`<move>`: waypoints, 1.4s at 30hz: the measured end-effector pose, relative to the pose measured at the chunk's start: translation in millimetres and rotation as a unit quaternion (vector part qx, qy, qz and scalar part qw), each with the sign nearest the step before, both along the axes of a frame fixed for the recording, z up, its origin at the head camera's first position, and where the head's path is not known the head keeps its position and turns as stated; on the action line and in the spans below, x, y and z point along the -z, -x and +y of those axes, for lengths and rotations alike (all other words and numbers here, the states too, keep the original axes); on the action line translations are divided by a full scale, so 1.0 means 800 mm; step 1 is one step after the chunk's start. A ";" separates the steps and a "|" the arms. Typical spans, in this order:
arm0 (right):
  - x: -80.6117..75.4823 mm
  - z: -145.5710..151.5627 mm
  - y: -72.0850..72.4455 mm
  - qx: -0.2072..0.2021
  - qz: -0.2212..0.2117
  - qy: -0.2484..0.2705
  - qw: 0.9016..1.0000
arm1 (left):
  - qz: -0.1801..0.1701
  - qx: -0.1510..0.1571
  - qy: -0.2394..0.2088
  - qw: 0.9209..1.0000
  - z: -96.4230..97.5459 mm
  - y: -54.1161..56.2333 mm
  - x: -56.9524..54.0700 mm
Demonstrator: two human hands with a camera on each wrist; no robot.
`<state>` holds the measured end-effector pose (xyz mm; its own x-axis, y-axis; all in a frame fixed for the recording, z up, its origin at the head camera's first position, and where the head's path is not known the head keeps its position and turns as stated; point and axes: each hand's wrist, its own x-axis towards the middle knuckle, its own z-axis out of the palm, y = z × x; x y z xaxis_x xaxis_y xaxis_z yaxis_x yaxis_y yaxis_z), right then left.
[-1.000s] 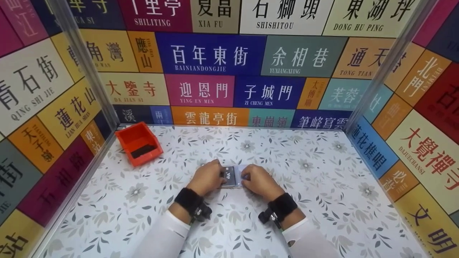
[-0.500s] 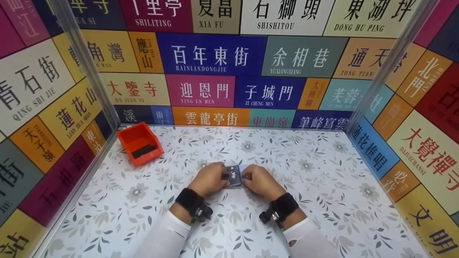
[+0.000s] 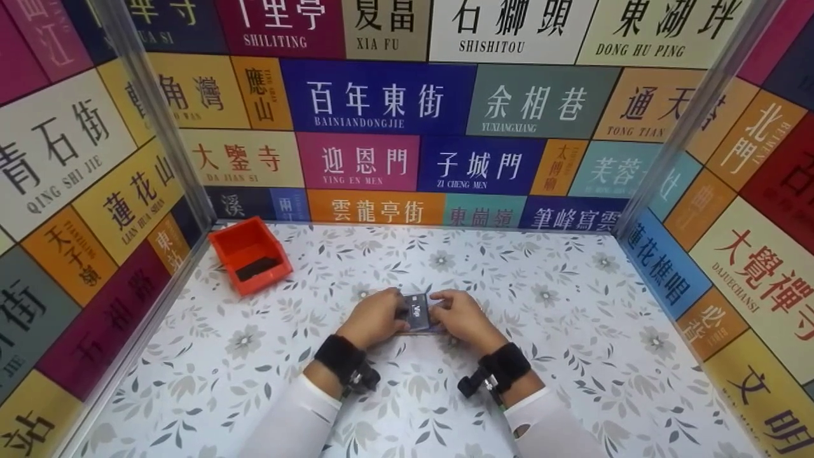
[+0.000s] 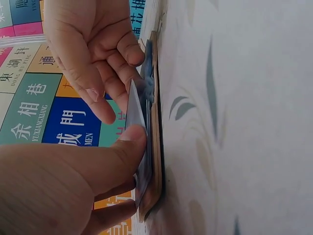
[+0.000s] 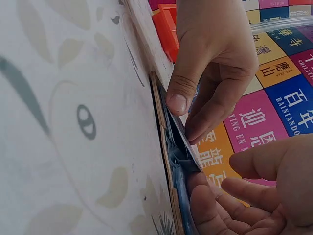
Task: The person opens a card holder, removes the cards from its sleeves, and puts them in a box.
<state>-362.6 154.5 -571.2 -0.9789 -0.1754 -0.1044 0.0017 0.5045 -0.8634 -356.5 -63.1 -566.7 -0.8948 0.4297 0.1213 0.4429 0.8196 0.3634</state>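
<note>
A dark card marked "Vip" (image 3: 417, 310) lies tilted over a thin card holder (image 4: 156, 117) with clear bluish sleeves and a brown edge, flat on the table. My left hand (image 3: 375, 316) pinches the card's left side, thumb on top, as the left wrist view shows. Across from it, my right hand (image 3: 461, 316) is at the card's other end. Its thumb stands away from the loosely bent fingers (image 5: 203, 203), whose tips are at the sleeves and the card's edge. Most of the holder is hidden under the card and hands.
An orange-red open bin (image 3: 245, 238) with a flat black thing (image 3: 257, 268) inside stands at the table's back left. Panels with printed place names (image 3: 375, 98) enclose the back and both sides of the flower-patterned table (image 3: 559, 356).
My left hand has drawn slightly right with the card, which now covers more of the bluish sleeve. My right hand's fingers have spread from their tighter curl.
</note>
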 end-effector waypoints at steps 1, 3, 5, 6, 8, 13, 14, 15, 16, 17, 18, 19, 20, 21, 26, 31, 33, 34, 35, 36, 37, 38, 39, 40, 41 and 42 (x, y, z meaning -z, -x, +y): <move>0.001 0.000 0.000 0.004 -0.008 0.008 1.000 | 0.000 0.000 0.000 1.000 0.000 0.000 0.000; 0.003 0.000 0.000 0.007 -0.018 0.017 1.000 | 0.004 -0.001 0.000 1.000 0.000 0.001 0.001; 0.005 0.000 0.000 0.005 -0.019 0.017 1.000 | 0.008 -0.001 0.002 1.000 0.000 0.001 0.001; 0.005 0.000 0.000 0.002 -0.017 0.014 1.000 | 0.011 -0.001 0.003 1.000 0.001 0.001 0.002; 0.006 -0.001 0.000 -0.002 -0.013 0.012 1.000 | 0.017 -0.001 0.006 1.000 0.001 0.001 0.003; 0.006 -0.002 -0.002 -0.007 -0.005 0.024 1.000 | 0.026 -0.001 0.006 1.000 0.002 0.000 0.003; 0.006 -0.003 -0.002 -0.006 -0.007 0.031 0.999 | 0.026 -0.001 0.003 1.000 0.002 -0.001 0.002; 0.006 -0.003 -0.003 -0.005 -0.010 0.035 0.999 | 0.026 0.000 0.000 1.000 0.002 -0.001 0.002; 0.005 -0.003 -0.003 -0.004 -0.013 0.040 0.999 | 0.026 0.000 -0.003 1.000 0.002 -0.002 0.001; 0.005 -0.003 -0.003 -0.002 -0.016 0.043 0.999 | 0.026 0.001 -0.006 1.000 0.002 -0.003 0.001; 0.005 -0.003 -0.003 -0.001 -0.019 0.044 0.999 | 0.027 0.002 -0.008 1.000 0.001 -0.003 0.001; 0.005 -0.003 -0.003 0.002 -0.022 0.046 0.999 | 0.027 0.003 -0.008 1.000 0.001 -0.003 0.000; 0.004 -0.003 -0.003 0.004 -0.026 0.046 0.999 | 0.028 0.004 -0.007 1.000 0.001 -0.003 0.000; 0.004 -0.003 -0.003 0.006 -0.026 0.043 0.999 | 0.029 0.005 -0.006 1.000 0.001 -0.003 0.000; 0.001 -0.003 -0.002 0.009 -0.032 0.039 0.999 | 0.032 0.012 0.000 0.999 0.001 -0.003 0.001; 0.006 -0.004 0.001 -0.006 -0.044 0.040 0.998 | 0.027 0.008 -0.001 1.000 0.002 -0.002 0.003; 0.008 -0.004 0.002 -0.009 -0.045 0.038 0.998 | 0.027 0.007 -0.001 1.000 0.002 -0.002 0.003; 0.009 -0.004 0.002 -0.010 -0.046 0.036 0.998 | 0.027 0.008 0.000 1.000 0.002 -0.002 0.003; 0.009 -0.004 0.002 -0.007 -0.048 0.035 0.998 | 0.026 0.008 0.001 1.000 0.003 -0.003 0.003; 0.009 -0.005 0.002 -0.004 -0.047 0.034 0.998 | 0.027 0.008 0.001 1.000 0.002 -0.003 0.003; 0.009 -0.004 0.002 0.002 -0.046 0.033 0.998 | 0.027 0.008 0.001 1.000 0.003 -0.003 0.003; 0.009 -0.004 0.003 0.008 -0.044 0.032 0.998 | 0.027 0.008 0.001 1.000 0.003 -0.003 0.003; 0.008 -0.003 0.003 0.016 -0.044 0.034 0.998 | 0.027 0.008 0.001 1.000 0.003 -0.004 0.003; 0.007 -0.003 0.003 0.026 -0.044 0.036 0.998 | 0.026 0.007 0.000 1.000 0.003 -0.004 0.003; 0.006 -0.002 0.003 0.034 -0.040 0.038 0.998 | 0.024 0.005 -0.003 1.000 0.003 -0.004 0.002; 0.005 0.000 0.004 0.043 -0.036 0.040 0.998 | 0.023 0.002 -0.004 1.000 0.003 -0.004 0.002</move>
